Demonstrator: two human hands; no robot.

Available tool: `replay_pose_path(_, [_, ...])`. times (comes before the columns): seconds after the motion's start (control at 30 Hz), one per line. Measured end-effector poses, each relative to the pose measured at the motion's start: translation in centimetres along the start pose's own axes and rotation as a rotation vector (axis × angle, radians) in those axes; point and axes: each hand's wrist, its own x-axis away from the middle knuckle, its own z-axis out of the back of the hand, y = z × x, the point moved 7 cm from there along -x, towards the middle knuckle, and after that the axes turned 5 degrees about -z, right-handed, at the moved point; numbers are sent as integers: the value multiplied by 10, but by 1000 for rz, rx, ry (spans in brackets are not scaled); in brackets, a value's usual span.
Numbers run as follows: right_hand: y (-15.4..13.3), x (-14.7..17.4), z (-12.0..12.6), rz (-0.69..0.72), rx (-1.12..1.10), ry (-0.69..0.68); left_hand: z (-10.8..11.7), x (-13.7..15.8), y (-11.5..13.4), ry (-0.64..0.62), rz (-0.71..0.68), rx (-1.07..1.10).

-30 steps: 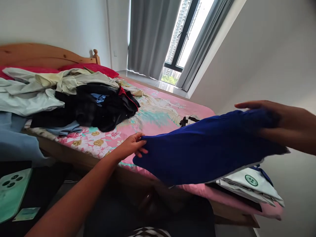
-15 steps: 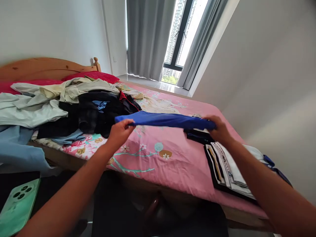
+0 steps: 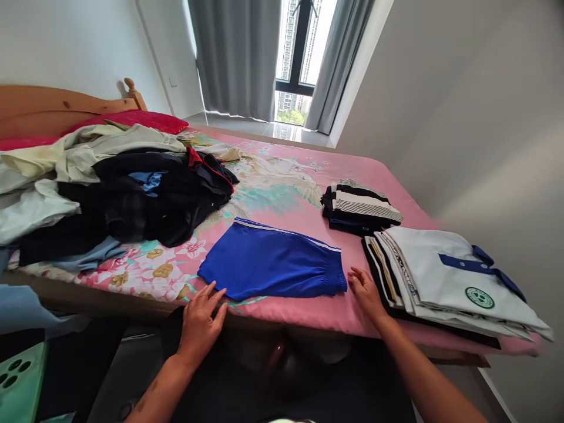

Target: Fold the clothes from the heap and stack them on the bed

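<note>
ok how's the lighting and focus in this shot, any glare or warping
In the head view, the window is partly blown out and the sill below it catches glare; also in the head view, the black clothes lose detail, the curtain and wall lean as if wide-angle, and the blue shorts look fairly sharp, stripes readable.

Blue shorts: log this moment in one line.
blue shorts: folded, flat on pink bedspread | left hand: open, at near-left edge | right hand: open, beside waistband | white-topped stack: right of shorts
</note>
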Motion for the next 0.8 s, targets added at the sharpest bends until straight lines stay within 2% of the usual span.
replay_pose_path(0.07, [4, -9, -5, -197, 11, -94, 5, -10, 1, 18, -39, 21])
replay_pose_path(0.1, [2, -13, -7, -251, 33, -125, 4, -16, 4, 11, -70, 38])
replay_pose_path(0.23, [-10, -26, -16, -290, 104, -193, -10, -40, 16, -121, -133, 32])
replay_pose_path(0.4, [-9, -30, -32, -379, 141, -335, -29, -50, 1, -284, 79, -173])
replay_pose_path(0.5, [-3, -35, -35, -364, 200, -332, -32, -42, -12, -330, 140, -189])
replay_pose_path(0.63, [4, -38, -36, -355, 218, -311, -22, -42, -41, -210, 233, -63])
replay_pose_path(0.7, [4, -37, -36, -365, 208, -318, -18, -49, -64, -158, 361, 94])
replay_pose_path(0.8, [2, -33, -35, -394, 155, -344, -19, -63, -94, -174, 552, 339])
